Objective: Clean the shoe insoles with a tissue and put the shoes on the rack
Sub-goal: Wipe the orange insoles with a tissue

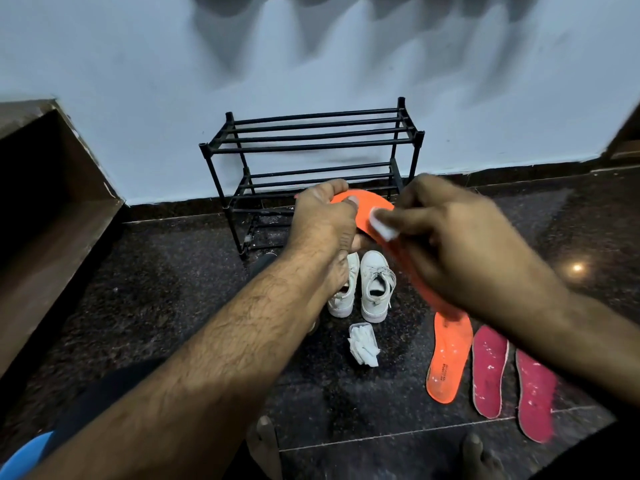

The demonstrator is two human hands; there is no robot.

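My left hand (323,220) grips the toe end of an orange insole (367,206), held up in front of the black shoe rack (311,147). My right hand (460,244) pinches a folded white tissue (382,225) against the insole's surface. The insole's lower part is hidden behind my right hand. Below, two white sneakers (375,287) stand side by side on the dark floor. A second orange insole (448,358) and two dark pink insoles (490,372) lie flat on the floor at the right, speckled with white dirt.
A small pack with loose white tissues (362,344) lies on the floor in front of the sneakers. Wooden furniture (41,202) stands at the left. My bare feet (479,455) show at the bottom edge. The rack's shelves hold nothing.
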